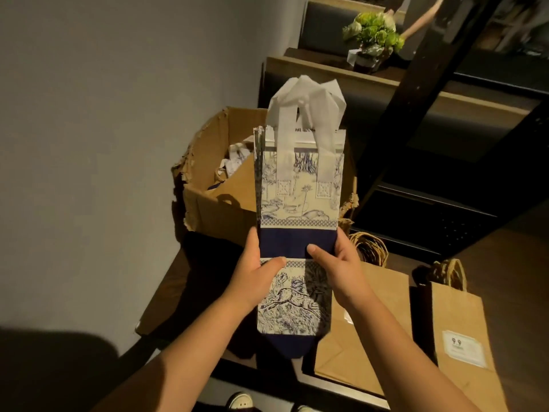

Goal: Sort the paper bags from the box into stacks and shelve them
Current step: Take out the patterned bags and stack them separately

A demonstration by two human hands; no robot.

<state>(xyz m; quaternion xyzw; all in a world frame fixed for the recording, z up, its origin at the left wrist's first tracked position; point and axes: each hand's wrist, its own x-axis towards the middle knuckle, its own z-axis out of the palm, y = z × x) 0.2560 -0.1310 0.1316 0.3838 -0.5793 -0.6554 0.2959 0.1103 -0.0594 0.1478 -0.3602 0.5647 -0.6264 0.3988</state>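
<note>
1. At the middle of the view, held up above the near edge of the dark worktop (166, 281), is a flattened blue-and-cream paper bag (298, 203) printed with line drawings of trees, plants and a running animal; its folded navy base points toward the camera and its white ribbon handles (306, 105) stand at the far end.
2. On the bag's left edge the left hand (255, 275) makes its grip: thumb curled over the front along the patterned border, fingers behind the bag.
3. On the right edge the right hand (341, 269) grips likewise, thumb pressed on the navy band, fingers hidden behind.
4. Beyond the bag, on the far part of the worktop against the grey wall, sits a torn cardboard box (214, 203), open at the top, with more printed and brown bags inside.
5. Right of the held bag a brown kraft bag (377, 316) lies flat on the worktop, its twisted paper handles (370, 248) at the far end.
6. Further right lies a second brown bag (463, 337), also flat, with a white label (463, 347) reading "9.9"; the smaller print below it is too small to read.
7. Far right, dark shelves (445, 114) rise, and a pot of green flowers (372, 34) stands on a far ledge.
8. Near the bottom edge, the toes of two light shoes (240, 403) show on the floor.
</note>
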